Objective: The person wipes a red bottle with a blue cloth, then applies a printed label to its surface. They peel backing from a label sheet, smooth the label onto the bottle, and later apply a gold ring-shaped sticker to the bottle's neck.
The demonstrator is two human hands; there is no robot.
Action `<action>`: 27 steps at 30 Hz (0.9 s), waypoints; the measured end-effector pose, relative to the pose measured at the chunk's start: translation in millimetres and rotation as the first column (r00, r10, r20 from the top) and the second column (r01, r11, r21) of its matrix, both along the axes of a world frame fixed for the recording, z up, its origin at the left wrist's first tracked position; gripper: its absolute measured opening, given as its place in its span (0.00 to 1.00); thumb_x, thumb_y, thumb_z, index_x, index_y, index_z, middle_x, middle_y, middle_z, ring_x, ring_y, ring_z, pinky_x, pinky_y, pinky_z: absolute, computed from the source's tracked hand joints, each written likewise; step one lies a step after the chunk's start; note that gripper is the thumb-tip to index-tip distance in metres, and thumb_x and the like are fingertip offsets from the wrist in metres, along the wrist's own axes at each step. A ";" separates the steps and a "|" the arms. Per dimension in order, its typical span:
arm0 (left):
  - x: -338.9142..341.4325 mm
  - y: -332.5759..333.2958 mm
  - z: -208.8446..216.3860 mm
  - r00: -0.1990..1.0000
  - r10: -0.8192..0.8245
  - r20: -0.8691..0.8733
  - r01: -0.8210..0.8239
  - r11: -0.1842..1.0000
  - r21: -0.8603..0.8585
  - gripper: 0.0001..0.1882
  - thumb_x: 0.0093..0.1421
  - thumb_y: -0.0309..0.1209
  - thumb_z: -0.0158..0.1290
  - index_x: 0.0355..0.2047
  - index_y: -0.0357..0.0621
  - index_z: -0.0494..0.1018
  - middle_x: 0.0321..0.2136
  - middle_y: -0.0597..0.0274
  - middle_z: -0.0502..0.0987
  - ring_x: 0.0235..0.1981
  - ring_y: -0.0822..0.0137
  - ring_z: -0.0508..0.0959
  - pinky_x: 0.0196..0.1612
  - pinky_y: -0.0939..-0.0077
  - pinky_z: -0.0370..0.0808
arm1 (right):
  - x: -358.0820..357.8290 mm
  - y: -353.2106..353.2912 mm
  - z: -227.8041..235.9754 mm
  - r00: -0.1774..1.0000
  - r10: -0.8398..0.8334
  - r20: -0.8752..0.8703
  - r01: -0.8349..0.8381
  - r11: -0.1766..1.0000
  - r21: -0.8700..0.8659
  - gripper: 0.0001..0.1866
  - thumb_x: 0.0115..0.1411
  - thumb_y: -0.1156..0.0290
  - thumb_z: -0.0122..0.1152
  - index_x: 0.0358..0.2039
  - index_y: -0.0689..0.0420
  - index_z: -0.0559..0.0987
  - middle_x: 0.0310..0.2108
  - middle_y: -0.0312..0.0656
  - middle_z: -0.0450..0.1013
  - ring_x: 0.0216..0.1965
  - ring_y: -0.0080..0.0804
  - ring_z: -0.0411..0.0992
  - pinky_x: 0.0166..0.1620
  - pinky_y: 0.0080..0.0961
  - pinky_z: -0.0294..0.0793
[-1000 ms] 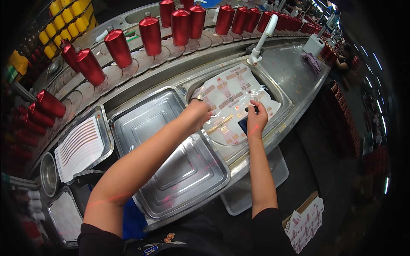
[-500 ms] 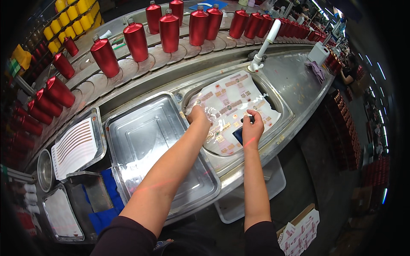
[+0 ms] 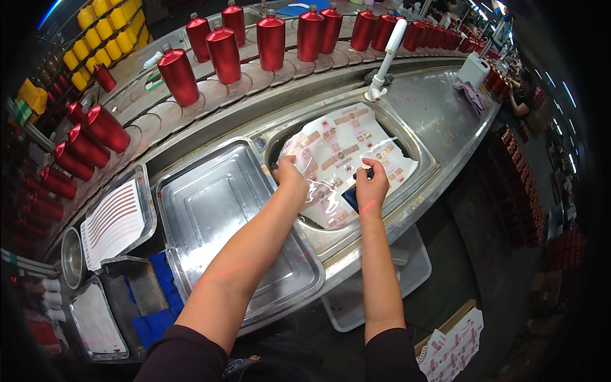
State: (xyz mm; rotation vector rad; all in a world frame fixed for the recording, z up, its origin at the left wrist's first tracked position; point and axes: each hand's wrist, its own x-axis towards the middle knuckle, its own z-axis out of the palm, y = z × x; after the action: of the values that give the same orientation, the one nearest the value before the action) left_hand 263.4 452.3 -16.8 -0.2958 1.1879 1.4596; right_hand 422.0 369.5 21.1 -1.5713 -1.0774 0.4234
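A wet, shiny decal sheet (image 3: pixel 344 149) with pink and brown printed patches lies in the oval sink basin (image 3: pixel 428 167). At the sheet's left edge, my left hand (image 3: pixel 291 178) has its fingers curled in on the sheet's rim; the fingertips are partly hidden. Over the right part of the sheet, my right hand (image 3: pixel 373 188) is closed round the black grip of a flat, dark blue scraper (image 3: pixel 351 198). The scraper's blade is tilted close to the sheet; whether it touches cannot be made out.
A white faucet (image 3: pixel 386 63) rises behind the basin. Left of it sits a metal tray (image 3: pixel 216 191), then a striped decal sheet (image 3: pixel 114 219) on another tray. Red bottles (image 3: pixel 272 41) line the curved conveyor (image 3: pixel 210 92). A white jug (image 3: pixel 472 71) and purple cloth (image 3: pixel 470 95) stand right.
The red bottles have shifted rightward along the conveyor. Both my hands have moved slightly left, still at the decal sheet with the scraper in my right. Less glare shows on the sheet.
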 end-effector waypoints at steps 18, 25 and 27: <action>-19.9 -32.2 43.6 0.873 -0.364 -0.324 0.455 0.846 0.277 0.20 0.54 0.34 0.59 0.41 0.52 0.60 0.27 0.66 0.69 0.24 0.69 0.70 0.32 0.69 0.67 | 4.6 -0.8 -2.0 0.999 0.028 0.031 -0.027 0.999 -0.032 0.13 0.56 0.72 0.62 0.43 0.59 0.80 0.25 0.43 0.76 0.27 0.32 0.73 0.36 0.30 0.74; -39.3 -27.4 74.3 0.546 -0.538 -0.642 0.771 0.622 0.136 0.22 0.56 0.51 0.57 0.43 0.54 0.66 0.33 0.67 0.73 0.30 0.71 0.70 0.40 0.73 0.67 | 8.2 0.3 -4.2 1.000 0.027 0.011 -0.026 0.996 -0.084 0.14 0.56 0.72 0.62 0.44 0.59 0.81 0.27 0.43 0.77 0.28 0.32 0.73 0.37 0.30 0.74; -43.5 -18.1 86.4 0.418 -0.534 -0.735 0.845 0.525 0.100 0.25 0.57 0.54 0.55 0.46 0.52 0.69 0.34 0.66 0.75 0.33 0.70 0.72 0.43 0.72 0.68 | 8.8 1.1 -5.0 0.999 0.025 -0.019 -0.027 0.996 -0.090 0.14 0.56 0.72 0.62 0.44 0.59 0.81 0.26 0.43 0.77 0.28 0.31 0.73 0.37 0.30 0.74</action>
State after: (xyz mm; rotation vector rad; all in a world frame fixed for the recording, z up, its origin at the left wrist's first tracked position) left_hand 219.9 434.3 69.7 1.0619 1.1806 0.9728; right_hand 430.9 370.6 16.1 -1.6314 -1.0789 0.5096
